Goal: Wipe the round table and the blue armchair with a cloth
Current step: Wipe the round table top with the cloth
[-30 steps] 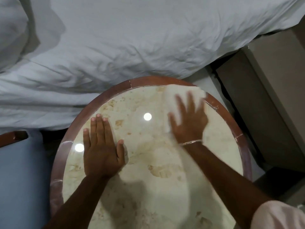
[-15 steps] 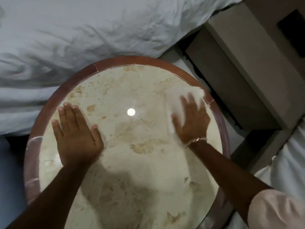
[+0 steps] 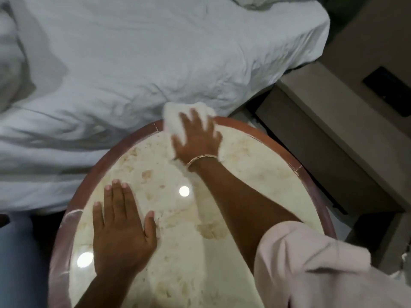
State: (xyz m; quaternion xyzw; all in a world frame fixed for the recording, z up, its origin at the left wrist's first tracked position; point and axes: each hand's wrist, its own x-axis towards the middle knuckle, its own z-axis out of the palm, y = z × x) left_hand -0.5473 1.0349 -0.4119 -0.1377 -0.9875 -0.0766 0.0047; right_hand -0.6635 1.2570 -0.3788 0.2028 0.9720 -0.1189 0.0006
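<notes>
The round table (image 3: pixel 255 156) has a cream marble top and a reddish-brown wooden rim. My right hand (image 3: pixel 198 138) presses a white cloth (image 3: pixel 175 121) flat at the table's far edge, over the rim; the fingers are spread on top of it. My left hand (image 3: pixel 121 232) lies flat, palm down, on the near left part of the top, holding nothing. A strip of the blue armchair (image 3: pixel 15 263) shows at the lower left, beside the table.
A bed with a rumpled white sheet (image 3: pixel 144 58) fills the space just beyond the table and touches its far rim. A beige bedside cabinet (image 3: pixel 333 130) stands to the right. Two ceiling-light reflections shine on the marble.
My right hand has slid the cloth from the right side of the top to the far edge, over the rim. My left hand stays flat on the table.
</notes>
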